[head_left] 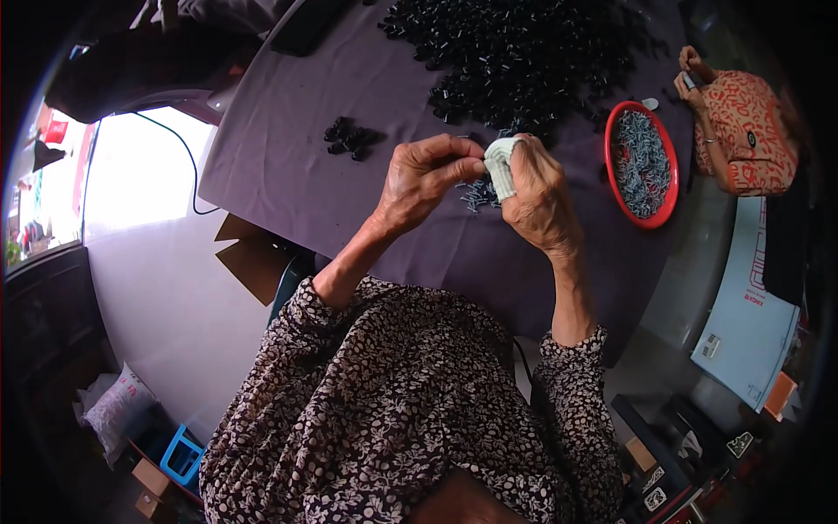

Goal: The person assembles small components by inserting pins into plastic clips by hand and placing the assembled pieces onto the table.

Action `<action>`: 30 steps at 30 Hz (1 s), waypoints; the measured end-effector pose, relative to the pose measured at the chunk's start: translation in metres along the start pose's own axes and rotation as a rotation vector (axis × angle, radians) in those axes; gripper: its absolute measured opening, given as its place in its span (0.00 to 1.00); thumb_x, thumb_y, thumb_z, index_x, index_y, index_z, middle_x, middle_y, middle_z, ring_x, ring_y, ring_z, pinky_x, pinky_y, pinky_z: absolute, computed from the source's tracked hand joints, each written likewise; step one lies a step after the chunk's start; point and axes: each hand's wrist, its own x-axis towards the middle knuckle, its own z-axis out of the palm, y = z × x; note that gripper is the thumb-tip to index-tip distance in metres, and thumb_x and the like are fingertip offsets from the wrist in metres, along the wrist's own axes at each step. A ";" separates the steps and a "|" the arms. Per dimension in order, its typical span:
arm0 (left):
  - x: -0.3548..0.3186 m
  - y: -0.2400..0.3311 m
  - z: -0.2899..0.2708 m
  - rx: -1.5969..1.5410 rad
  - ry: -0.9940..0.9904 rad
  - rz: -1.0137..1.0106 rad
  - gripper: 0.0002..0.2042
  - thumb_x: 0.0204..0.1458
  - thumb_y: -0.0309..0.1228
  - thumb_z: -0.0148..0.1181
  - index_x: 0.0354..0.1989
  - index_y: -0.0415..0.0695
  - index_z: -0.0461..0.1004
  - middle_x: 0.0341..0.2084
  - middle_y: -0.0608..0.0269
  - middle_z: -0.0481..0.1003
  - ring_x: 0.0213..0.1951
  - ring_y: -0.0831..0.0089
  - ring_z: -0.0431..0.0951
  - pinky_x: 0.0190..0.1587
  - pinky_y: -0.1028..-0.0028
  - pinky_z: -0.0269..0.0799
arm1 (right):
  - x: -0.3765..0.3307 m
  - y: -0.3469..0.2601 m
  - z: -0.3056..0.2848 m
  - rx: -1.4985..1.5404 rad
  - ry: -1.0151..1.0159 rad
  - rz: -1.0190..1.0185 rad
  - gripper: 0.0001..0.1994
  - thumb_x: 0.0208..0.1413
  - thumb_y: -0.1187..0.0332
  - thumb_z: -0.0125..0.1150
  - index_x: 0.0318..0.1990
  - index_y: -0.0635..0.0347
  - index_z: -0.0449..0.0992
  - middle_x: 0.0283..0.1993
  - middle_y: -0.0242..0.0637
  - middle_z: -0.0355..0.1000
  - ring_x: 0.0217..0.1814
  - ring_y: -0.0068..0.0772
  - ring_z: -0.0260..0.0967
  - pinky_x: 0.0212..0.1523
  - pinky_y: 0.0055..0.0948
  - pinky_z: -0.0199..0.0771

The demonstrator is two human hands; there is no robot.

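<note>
Over the table, my left hand (pixel 426 182) is closed in a pinch, its fingertips meeting those of the right. What it pinches is too small to make out. My right hand (pixel 543 194) is curled closed, with a white ribbed knit cover (pixel 500 166) over one finger; whatever it grips is hidden. Beneath both hands lies a small heap of grey screw-like metal pieces (pixel 476 196). Just beyond them spreads a large heap of small black parts (pixel 524 61). A smaller cluster of such black parts (pixel 349 138) sits left of my left hand.
A red bowl (pixel 648 222) of grey metal pieces stands on the purple tablecloth (pixel 288 131) at the right. Past it, another person (pixel 746 131) in an orange patterned top holds something small. An open cardboard box (pixel 253 266) is beside the table's left edge.
</note>
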 end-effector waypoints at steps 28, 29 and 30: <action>-0.006 -0.024 -0.036 -0.227 0.121 -0.137 0.05 0.49 0.25 0.56 0.32 0.37 0.71 0.26 0.62 0.73 0.28 0.77 0.72 0.36 0.75 0.69 | 0.002 0.073 0.063 -0.148 -0.283 0.067 0.06 0.40 0.78 0.52 0.28 0.61 0.71 0.27 0.39 0.67 0.33 0.43 0.66 0.32 0.37 0.68; -0.006 -0.024 -0.037 -0.218 0.126 -0.133 0.05 0.49 0.25 0.56 0.31 0.37 0.71 0.27 0.62 0.73 0.28 0.77 0.72 0.36 0.75 0.69 | 0.002 0.071 0.065 -0.147 -0.282 0.068 0.06 0.40 0.78 0.52 0.28 0.61 0.71 0.27 0.39 0.67 0.33 0.43 0.66 0.32 0.37 0.68; -0.005 -0.024 -0.037 -0.217 0.126 -0.134 0.05 0.49 0.25 0.56 0.31 0.37 0.71 0.27 0.62 0.73 0.28 0.77 0.72 0.36 0.75 0.69 | 0.002 0.068 0.067 -0.175 -0.275 0.054 0.06 0.39 0.78 0.53 0.28 0.61 0.71 0.27 0.40 0.66 0.32 0.44 0.66 0.32 0.38 0.67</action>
